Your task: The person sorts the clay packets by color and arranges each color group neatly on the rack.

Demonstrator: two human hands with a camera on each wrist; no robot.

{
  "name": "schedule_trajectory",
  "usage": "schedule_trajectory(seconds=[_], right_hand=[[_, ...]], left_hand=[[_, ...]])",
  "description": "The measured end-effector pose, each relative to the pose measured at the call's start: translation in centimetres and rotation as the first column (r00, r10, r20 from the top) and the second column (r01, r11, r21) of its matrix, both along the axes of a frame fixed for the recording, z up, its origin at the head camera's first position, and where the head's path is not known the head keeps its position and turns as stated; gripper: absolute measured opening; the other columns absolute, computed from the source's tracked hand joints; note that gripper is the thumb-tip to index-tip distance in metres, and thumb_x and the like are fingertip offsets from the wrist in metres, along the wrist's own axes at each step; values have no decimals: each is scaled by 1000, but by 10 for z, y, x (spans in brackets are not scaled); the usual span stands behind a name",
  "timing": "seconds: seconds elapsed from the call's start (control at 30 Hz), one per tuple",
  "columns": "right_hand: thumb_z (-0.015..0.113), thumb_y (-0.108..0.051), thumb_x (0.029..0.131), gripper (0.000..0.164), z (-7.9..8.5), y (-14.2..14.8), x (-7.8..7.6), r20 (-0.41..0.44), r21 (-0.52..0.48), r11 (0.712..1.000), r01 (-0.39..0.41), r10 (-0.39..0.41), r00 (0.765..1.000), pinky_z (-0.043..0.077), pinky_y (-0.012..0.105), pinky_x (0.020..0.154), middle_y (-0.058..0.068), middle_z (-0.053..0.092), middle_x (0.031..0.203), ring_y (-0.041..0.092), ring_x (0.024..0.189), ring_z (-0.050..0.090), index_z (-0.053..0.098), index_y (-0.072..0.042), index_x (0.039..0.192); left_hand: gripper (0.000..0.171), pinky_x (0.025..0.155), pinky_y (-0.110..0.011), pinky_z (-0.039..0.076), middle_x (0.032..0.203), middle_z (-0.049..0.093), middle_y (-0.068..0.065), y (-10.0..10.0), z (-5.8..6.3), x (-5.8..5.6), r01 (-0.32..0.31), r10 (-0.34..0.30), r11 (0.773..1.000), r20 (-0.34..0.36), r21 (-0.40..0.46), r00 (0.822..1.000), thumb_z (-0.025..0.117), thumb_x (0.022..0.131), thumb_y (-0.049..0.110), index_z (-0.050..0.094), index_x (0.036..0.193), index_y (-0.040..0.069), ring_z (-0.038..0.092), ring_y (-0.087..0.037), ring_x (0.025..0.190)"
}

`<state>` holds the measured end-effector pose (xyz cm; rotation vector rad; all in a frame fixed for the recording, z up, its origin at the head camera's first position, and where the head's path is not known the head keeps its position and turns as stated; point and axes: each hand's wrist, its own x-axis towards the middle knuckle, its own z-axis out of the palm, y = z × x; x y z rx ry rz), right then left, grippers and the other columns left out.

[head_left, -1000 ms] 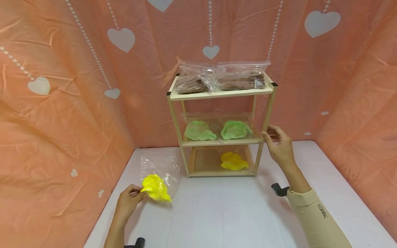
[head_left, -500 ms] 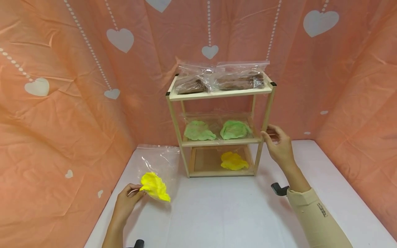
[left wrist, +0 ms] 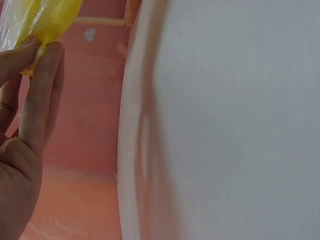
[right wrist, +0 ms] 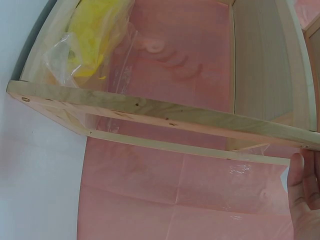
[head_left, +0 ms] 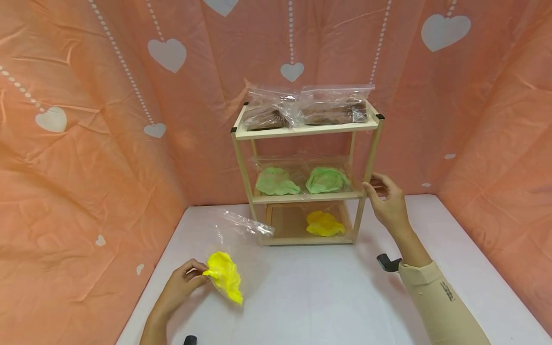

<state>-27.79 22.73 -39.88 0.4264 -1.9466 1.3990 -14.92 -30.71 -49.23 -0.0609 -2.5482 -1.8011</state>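
Near the table's left side, my left hand (head_left: 178, 290) pinches the lower corner of a clear zip bag (head_left: 241, 225) with a crumpled bright yellow thing (head_left: 226, 275) inside. In the left wrist view, thumb and fingers meet on the bag's yellow end (left wrist: 47, 30). The bag hangs tilted, its top leaning toward the rack. My right hand (head_left: 390, 203) holds the right post of a three-tier wooden shelf rack (head_left: 302, 198), around middle-shelf height; in the right wrist view its fingertips (right wrist: 297, 162) lie against the wood.
Two bags with brown contents (head_left: 332, 112) lie on the top shelf. Two with pale green contents (head_left: 325, 181) lie on the middle one. A yellow bag (head_left: 324, 224) sits at the bottom shelf's right, beside bare board (head_left: 286, 223). Pink-orange cloth (head_left: 211, 158) surrounds the white table (head_left: 310, 297).
The left hand has moved slightly right, and the bag has tilted, its top swinging right toward the rack's lower left corner. The right hand and the rack stay as they were.
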Motion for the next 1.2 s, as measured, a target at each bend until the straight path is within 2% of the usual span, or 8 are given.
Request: schedule_trajectory(seconds=[0.2,0.4,0.57,0.63,0.8,1.03,1.2], right_hand=[[73,10,97,29,-1,0,-1,-2,-2,1000,-2,2,1000,51,4,79,26,72,104,-10,86,63,68,13,126],[73,10,97,29,-1,1,-2,7,-1,1000,-2,2,1000,51,4,79,27,72,104,-10,87,63,68,13,126],[73,10,97,29,-2,1,-2,10,-3,1000,-1,1,1000,50,4,79,27,72,104,-11,87,63,68,13,125],[72,10,97,28,-2,1,-3,12,-1,1000,1,-1,1000,50,3,79,27,72,104,-11,87,62,68,13,125],[72,10,97,28,-3,2,-4,13,1,1000,7,-7,1000,50,4,79,27,72,105,-12,87,62,67,13,125],[73,11,97,28,-3,0,-4,4,-10,1000,5,-5,1000,51,4,78,23,71,103,-10,86,63,68,13,124],[73,10,97,28,-3,0,-4,7,-6,1000,16,-16,1000,51,5,78,22,71,103,-10,86,63,69,12,124]], left_hand=[[19,87,-23,62,117,68,-15,13,1,-6,84,-84,996,-15,-35,996,79,95,-1,68,110,-5,70,-6,106],[17,87,-25,63,119,68,-19,33,3,-14,119,-120,991,-4,-55,993,78,96,0,68,110,-3,72,-11,108],[18,89,-27,62,119,70,-17,51,5,-18,126,-125,989,14,-81,992,81,95,1,70,109,1,73,-28,113],[17,89,-27,62,117,71,-14,59,5,-20,124,-123,986,21,-112,992,82,94,2,71,107,4,73,-30,112],[17,86,-28,62,113,72,-9,76,5,-24,132,-128,981,37,-145,991,84,93,5,72,104,8,74,-26,107],[16,73,-39,66,111,74,-11,96,7,-28,137,-133,985,51,-100,990,84,94,9,73,105,8,78,-27,90],[15,73,-39,66,104,76,-9,111,6,-36,106,-105,990,14,-92,994,83,95,9,74,106,6,77,-28,88]])
